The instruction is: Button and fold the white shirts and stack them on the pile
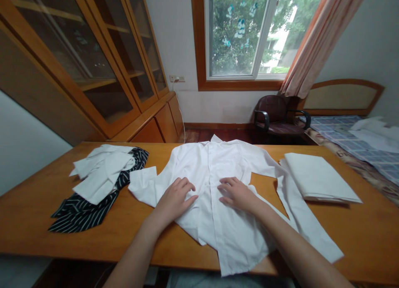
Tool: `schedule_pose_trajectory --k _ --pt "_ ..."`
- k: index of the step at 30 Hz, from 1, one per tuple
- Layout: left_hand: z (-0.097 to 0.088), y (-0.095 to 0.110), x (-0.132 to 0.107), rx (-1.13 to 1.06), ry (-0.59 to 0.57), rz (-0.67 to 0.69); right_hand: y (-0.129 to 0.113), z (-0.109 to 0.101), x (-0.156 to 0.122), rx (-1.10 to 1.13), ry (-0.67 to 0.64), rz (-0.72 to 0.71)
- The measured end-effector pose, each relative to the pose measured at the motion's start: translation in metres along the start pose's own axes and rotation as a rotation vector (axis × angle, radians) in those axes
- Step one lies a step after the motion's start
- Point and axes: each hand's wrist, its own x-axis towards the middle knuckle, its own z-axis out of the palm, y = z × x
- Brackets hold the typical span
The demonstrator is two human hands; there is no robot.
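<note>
A white long-sleeved button-up shirt [227, 163] lies front up across the wooden table, its collar toward the far edge. Its hem reaches the near edge, and the sleeves spread to both sides with creases. Resting on the left half of the shirt front is my left hand [177, 196], fingers bent and apart. My right hand [237, 192] lies on the other half, just right of the button strip, with its fingers spread. Neither hand grips the cloth.
On the table [174, 254], a black-and-white striped garment [84, 215] lies at left with crumpled white cloth [106, 167] on it. A folded white stack [321, 176] sits at right, near a sleeve. Beyond are a glass-door cabinet [134, 72], an armchair [277, 113] and a bed [352, 134].
</note>
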Motion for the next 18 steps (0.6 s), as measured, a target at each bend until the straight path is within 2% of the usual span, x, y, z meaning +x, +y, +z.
schedule_pose_trajectory --k 4,9,12,18 --pt "-0.002 -0.016 -0.022 0.017 0.117 -0.049 0.023 0.017 0.000 -0.137 0.079 0.036" --pt "0.010 -0.027 -0.039 -0.053 0.080 -0.086 0.044 0.025 0.004 -0.174 0.146 0.067" --pt "0.021 -0.022 -0.039 -0.050 0.051 -0.009 0.050 0.025 0.008 -0.187 0.153 0.080" --pt "0.036 0.001 -0.031 0.019 -0.021 0.120 0.060 0.025 0.018 -0.201 0.169 0.099"
